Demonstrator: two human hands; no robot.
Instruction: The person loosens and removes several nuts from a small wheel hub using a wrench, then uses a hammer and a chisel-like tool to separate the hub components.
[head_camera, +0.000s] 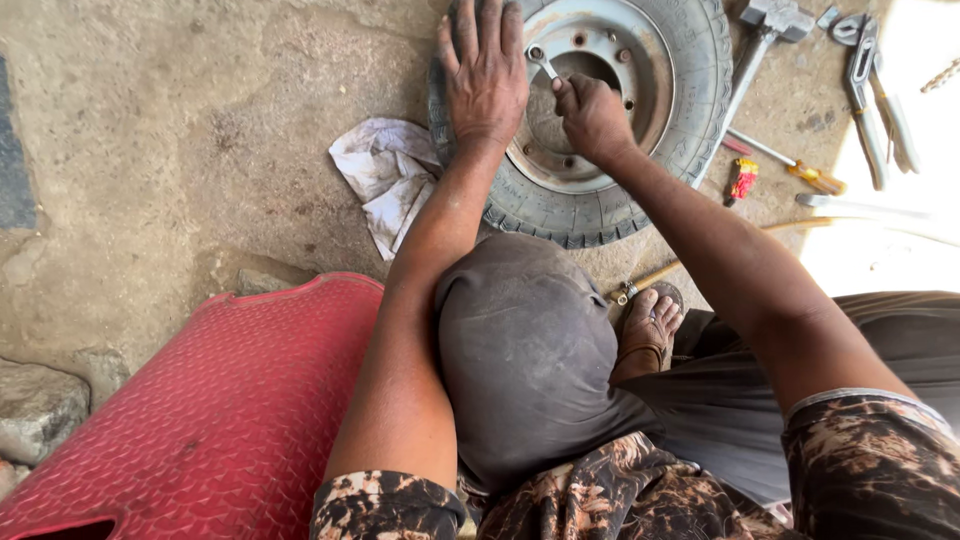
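Wheel on ground, both hands applied at rim.

The wheel (590, 120) lies flat on the concrete, its top cut off by the frame edge. The left hand (485, 70) is spread open, palm flat on the tyre at the wheel's left side, gripping nothing. The right hand (590, 115) is closed around a wrench (541, 62) over the wheel's hub; the wrench handle is hidden in the fist. A crumpled rag (388, 178) lies left of the wheel. A hammer (755, 50) and pliers (868, 90) lie right of it, partly washed out by glare.
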